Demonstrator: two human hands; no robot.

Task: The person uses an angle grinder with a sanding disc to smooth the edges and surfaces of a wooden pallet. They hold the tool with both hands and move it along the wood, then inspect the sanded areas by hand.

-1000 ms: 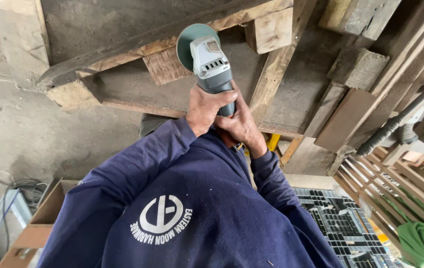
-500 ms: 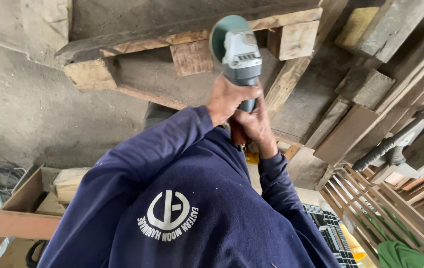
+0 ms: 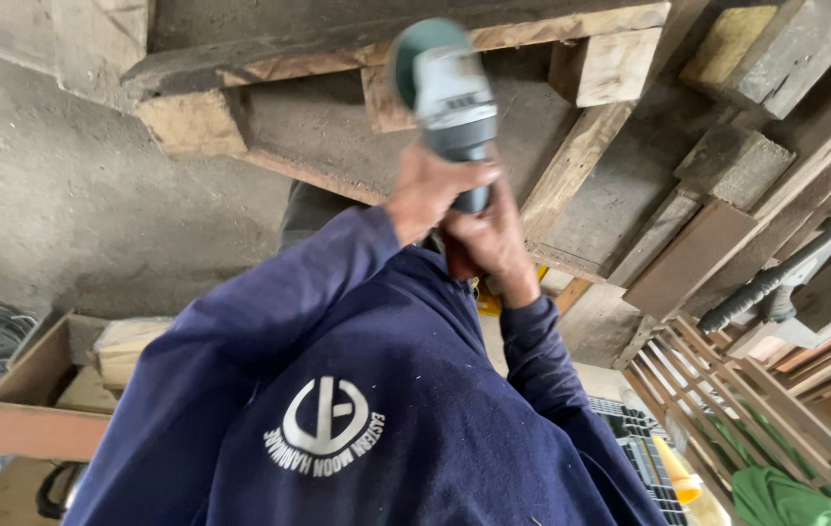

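Head view: both hands, left point(image 3: 427, 190) and right point(image 3: 489, 242), are clenched on the grinder point(image 3: 446, 97), its disc against the wooden pallet point(image 3: 571, 146); planks point(image 3: 693, 255) lean right of the pallet, and navy sleeves block the lower view. Since half a second ago, the grinder has shifted slightly left along the pallet and blurred. Below the pallet lies a grey concrete floor point(image 3: 55, 214), with a cardboard box point(image 3: 31, 399) at lower left.

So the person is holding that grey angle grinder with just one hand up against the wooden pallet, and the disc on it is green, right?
Not quite. The head view shows both hands on the angle grinder: the left hand and the right hand wrap its handle together. The rest stands: the grinder is grey, its disc is green, and it is held up at the wooden pallet.
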